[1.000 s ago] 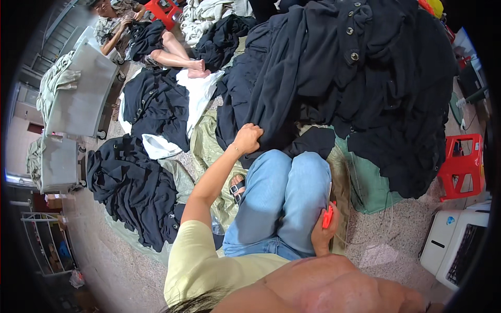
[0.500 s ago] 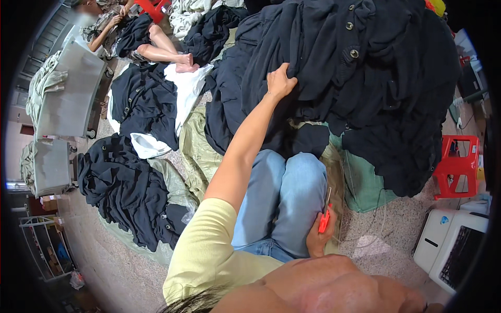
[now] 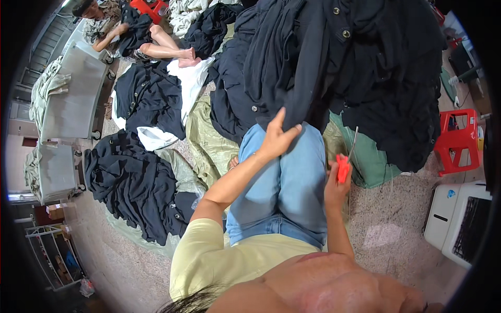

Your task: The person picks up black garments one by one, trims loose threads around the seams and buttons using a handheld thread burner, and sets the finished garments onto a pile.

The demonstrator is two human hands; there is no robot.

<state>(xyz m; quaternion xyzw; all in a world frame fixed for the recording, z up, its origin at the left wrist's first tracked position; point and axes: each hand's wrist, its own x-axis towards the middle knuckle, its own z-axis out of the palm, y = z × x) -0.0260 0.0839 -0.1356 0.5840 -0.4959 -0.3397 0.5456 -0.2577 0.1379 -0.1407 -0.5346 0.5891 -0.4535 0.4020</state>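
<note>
A dark navy buttoned garment [image 3: 308,78] hangs off a big heap and reaches down to my knees. My left hand [image 3: 277,138] pinches its lower edge just above my lap, thumb and index finger apart around the cloth. Beside my right knee, my right hand [image 3: 336,190] is closed round a red-handled tool [image 3: 343,169] with a long, thin metal blade pointing up. I cannot make out exactly what kind of tool it is.
Dark garments [image 3: 135,182] lie in piles on sheeting to the left. Grey wheeled carts [image 3: 78,99] stand beyond them. Another person [image 3: 112,34] sits at far left handling dark cloth. A red stool [image 3: 459,138] and a white-and-black appliance [image 3: 443,221] are on the right.
My left hand has drawn back from the heap toward my lap, bringing the dark garment nearer. My right hand has risen with the red-handled tool. The other person's hands have shifted on their cloth.
</note>
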